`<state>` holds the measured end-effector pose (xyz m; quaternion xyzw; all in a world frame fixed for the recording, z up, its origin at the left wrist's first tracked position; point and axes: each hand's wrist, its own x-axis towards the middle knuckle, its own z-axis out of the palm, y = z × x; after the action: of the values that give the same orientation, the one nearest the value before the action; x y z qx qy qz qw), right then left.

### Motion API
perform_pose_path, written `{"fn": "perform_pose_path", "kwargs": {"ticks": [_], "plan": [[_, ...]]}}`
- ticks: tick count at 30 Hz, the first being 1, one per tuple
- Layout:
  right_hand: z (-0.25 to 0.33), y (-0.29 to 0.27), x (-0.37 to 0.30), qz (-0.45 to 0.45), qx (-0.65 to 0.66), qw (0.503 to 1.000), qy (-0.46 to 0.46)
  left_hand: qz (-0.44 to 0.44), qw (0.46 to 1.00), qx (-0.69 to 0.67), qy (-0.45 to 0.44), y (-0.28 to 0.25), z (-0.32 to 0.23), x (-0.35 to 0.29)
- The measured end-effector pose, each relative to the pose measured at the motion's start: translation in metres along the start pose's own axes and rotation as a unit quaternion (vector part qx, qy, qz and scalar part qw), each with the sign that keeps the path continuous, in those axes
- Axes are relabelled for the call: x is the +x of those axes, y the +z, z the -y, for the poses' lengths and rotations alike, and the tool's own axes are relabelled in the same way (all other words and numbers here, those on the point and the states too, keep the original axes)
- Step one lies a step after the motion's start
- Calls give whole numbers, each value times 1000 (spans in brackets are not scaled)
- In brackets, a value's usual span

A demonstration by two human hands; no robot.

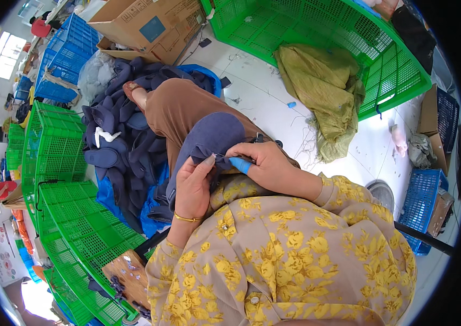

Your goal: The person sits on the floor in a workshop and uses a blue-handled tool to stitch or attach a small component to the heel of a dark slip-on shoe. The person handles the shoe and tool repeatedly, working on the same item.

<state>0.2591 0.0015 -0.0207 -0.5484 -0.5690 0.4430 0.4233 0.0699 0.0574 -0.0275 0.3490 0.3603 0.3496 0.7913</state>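
A navy blue cloth cap (217,129) lies over my lap, its rounded brim-like end pointing away from me. My left hand (193,182) pinches the near edge of its fabric between thumb and fingers. Close beside it, my right hand (265,165) is closed, with blue tape (240,164) around one finger. A slim dark tool (249,159) shows partly in the right hand; its kind is mostly hidden. Its thin tip meets the fabric by my left thumb.
A heap of similar navy caps (127,146) lies on blue sheeting at my left. Green plastic crates (86,217) stand beside it. Ahead are a large green crate (393,81) with an olive sack (322,92) and a cardboard box (149,27). A blue crate (420,206) stands at right.
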Motion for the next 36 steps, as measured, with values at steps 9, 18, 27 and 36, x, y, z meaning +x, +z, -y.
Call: {"fn": "perform_pose_path", "kwargs": {"ticks": [9,18,27,36], "plan": [[3,-1,1,6,18,1000,-20,-22,999,-26,-7,5,-3,0],[-16,12,7,-26,-47,995,-87,-10,1000,-29,-4,2,-1,0],[-16,17,12,-32,-35,995,-83,10,1000,-27,7,1,1,0],[-20,23,9,-47,-27,997,-59,9,999,-37,15,-1,4,-1]]}}
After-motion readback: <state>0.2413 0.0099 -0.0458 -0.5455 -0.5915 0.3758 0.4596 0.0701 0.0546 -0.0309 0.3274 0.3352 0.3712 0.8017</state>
